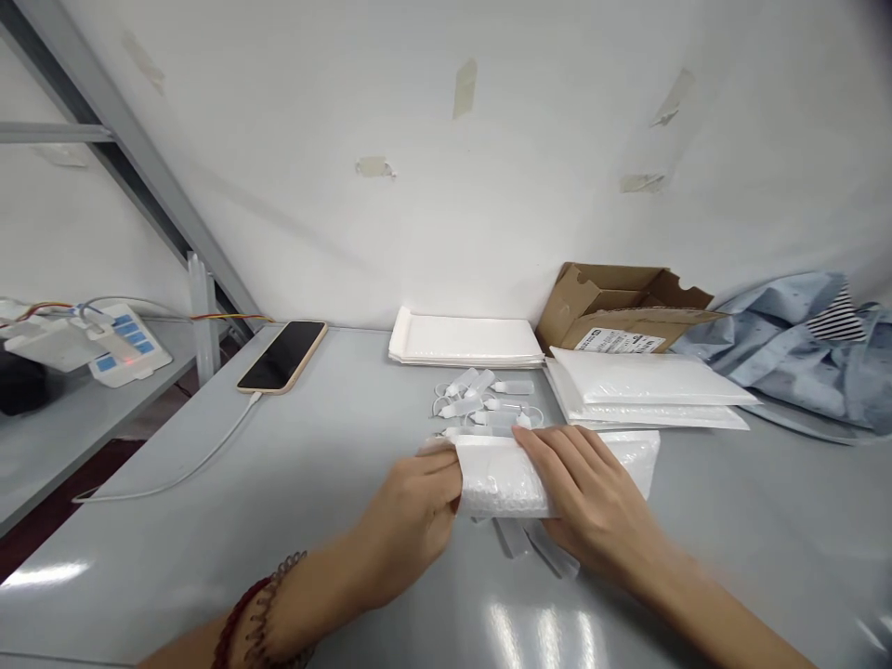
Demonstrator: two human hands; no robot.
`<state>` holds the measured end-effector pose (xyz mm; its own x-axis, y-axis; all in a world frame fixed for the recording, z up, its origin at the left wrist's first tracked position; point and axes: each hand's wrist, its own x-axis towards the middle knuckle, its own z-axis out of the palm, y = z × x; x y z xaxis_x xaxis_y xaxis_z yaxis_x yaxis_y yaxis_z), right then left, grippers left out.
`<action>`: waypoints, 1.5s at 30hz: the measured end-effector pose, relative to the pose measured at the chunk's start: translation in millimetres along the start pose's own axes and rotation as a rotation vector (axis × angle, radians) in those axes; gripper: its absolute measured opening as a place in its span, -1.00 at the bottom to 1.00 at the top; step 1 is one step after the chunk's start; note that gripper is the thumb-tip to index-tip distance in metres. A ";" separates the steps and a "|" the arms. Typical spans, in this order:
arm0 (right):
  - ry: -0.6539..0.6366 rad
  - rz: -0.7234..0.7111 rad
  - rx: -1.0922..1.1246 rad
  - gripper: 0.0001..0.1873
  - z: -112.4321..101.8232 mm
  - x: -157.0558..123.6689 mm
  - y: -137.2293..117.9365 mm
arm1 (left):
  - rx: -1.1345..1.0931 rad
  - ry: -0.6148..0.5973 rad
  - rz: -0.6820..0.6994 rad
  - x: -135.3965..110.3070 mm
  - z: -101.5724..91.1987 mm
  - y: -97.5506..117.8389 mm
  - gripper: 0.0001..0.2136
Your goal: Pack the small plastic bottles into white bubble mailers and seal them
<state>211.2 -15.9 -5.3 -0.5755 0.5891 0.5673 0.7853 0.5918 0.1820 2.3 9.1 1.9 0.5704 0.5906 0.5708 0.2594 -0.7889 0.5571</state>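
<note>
A white bubble mailer (503, 476) lies on the grey table (313, 483) in front of me. My left hand (411, 520) grips its left end with the fingers curled over the edge. My right hand (585, 497) lies flat on top of it, fingers stretched out and pressing down. Small clear plastic bottles (536, 544) poke out from under the mailer on the near side. Several more small bottles with ring loops (484, 401) lie just behind the mailer.
Stacks of white mailers sit at the back centre (464, 339) and at the right (645, 386). An open cardboard box (620, 307) stands against the wall, blue cloth (801, 344) beside it. A phone (282, 356) on a cable lies at the left; a power strip (115, 346) beyond.
</note>
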 end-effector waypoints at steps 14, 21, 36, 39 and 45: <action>-0.041 0.106 0.158 -0.45 -19.3 -2.5 28.4 | -0.397 -0.002 -0.532 6.7 -19.3 -2.7 -0.83; -0.006 -0.050 -0.034 -0.48 -9.8 -1.3 5.6 | -0.609 -0.062 -0.813 3.2 -3.7 5.6 -0.70; 0.013 -0.151 0.000 -0.60 1.0 -4.1 -15.1 | -0.259 0.109 -0.313 -2.8 -2.5 8.0 -0.77; 0.102 -0.153 0.041 -0.67 1.7 -6.0 -13.3 | 0.002 0.149 0.099 -5.8 -0.7 3.5 -0.78; 0.194 -0.220 0.120 -0.68 -0.9 -6.5 -14.0 | 0.443 0.015 0.378 -8.8 12.1 -13.0 -0.68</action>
<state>204.2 -28.5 -10.8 -0.6649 0.3304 0.6698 0.6076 0.7609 0.2278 3.3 12.1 -17.7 0.6763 0.2539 0.6915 0.3429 -0.9393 0.0096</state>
